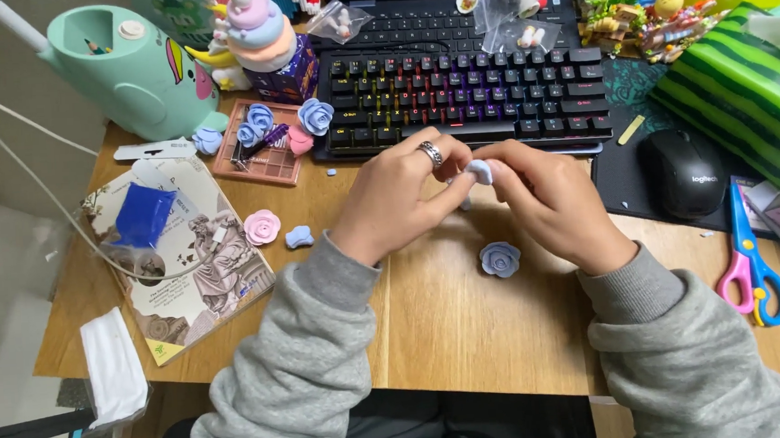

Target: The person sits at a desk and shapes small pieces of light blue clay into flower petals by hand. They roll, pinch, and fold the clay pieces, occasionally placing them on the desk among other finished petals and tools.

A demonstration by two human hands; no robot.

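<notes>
Clay piece [481,170], pale blue, pinched between fingertips of left hand [395,201] and right hand [547,199]; finished blue clay rose [500,259] on wooden desk [468,322] just near of hands

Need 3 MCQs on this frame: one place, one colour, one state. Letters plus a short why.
1. Where does the finished blue clay rose lie?
A. on the bare wood of the desk, below the right hand
B. on the keyboard
C. on the book

2. What colour are the handles of the scissors?
A. green and white
B. pink and blue
C. all black

3. What is the state of the small pale blue clay piece?
A. lying loose on the desk
B. pinched between the fingertips of the left hand and the right hand
C. sitting in the tray

Answers:
1 A: the rose rests on the wood just beneath the right wrist, apart from keyboard and book.
2 B: one loop is pink, the other blue.
3 B: both hands' fingertips meet on it, above the desk.
</notes>
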